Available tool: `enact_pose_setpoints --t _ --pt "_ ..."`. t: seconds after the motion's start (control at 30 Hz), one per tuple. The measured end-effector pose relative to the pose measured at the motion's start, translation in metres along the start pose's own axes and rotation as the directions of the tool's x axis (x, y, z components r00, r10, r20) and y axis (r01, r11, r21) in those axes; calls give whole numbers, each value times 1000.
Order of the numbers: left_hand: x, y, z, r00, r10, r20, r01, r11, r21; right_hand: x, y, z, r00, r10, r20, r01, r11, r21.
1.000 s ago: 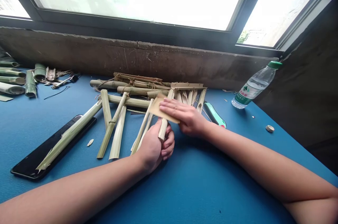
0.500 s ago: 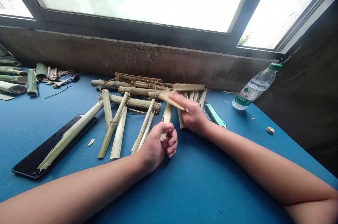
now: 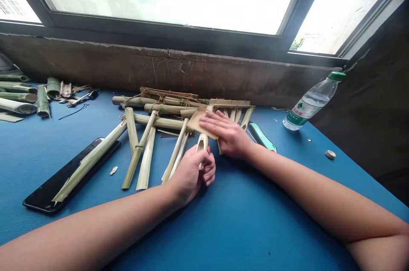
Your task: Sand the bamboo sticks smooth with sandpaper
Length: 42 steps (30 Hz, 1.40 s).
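My left hand [image 3: 191,173] is closed around the near end of a short split bamboo piece [image 3: 202,143], held against the blue table [image 3: 243,215]. My right hand [image 3: 228,134] lies fingers-flat on a tan sheet of sandpaper [image 3: 197,120], pressing it onto the upper part of that same piece. Just behind the hands stands a tied frame of bamboo sticks [image 3: 169,109], with several slanted legs [image 3: 143,151] reaching toward me.
A black phone [image 3: 60,183] lies at the left under a long bamboo strip [image 3: 92,158]. Cut green bamboo tubes [image 3: 41,98] sit at the far left. A teal utility knife [image 3: 262,136], a water bottle [image 3: 311,102] and a small ring [image 3: 330,154] lie right.
My right hand slid the sandpaper up the bamboo piece and back down onto it. My left hand kept its grip, shifting slightly.
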State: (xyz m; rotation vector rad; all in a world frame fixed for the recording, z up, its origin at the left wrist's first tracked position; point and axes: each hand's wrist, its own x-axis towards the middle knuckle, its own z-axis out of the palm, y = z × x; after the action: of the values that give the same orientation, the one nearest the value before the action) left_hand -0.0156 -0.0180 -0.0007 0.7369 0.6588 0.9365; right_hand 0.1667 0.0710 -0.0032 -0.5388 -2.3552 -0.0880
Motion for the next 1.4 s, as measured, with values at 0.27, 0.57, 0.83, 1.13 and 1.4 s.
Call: enact_pose_setpoints --t 0.27,0.57,0.83,1.13,1.4 --pt "-6 5 -2 998 -24 65 27 998 -54 0 -3 6 994 91 -58 -78 978 193" --pt "-5 4 -3 994 -27 110 32 998 -50 0 -8 7 983 157 -99 -126 956 266" --pt "-6 3 -2 995 12 94 -13 1000 10 0 -14 4 987 90 -133 -48 956 289" --pt "-3 2 -2 998 36 51 -38 999 33 -6 22 -5 848 369 -380 -283 922 263" --pt "-2 1 -1 999 42 -1 -42 999 11 -7 19 3 819 450 -356 -326 875 357"
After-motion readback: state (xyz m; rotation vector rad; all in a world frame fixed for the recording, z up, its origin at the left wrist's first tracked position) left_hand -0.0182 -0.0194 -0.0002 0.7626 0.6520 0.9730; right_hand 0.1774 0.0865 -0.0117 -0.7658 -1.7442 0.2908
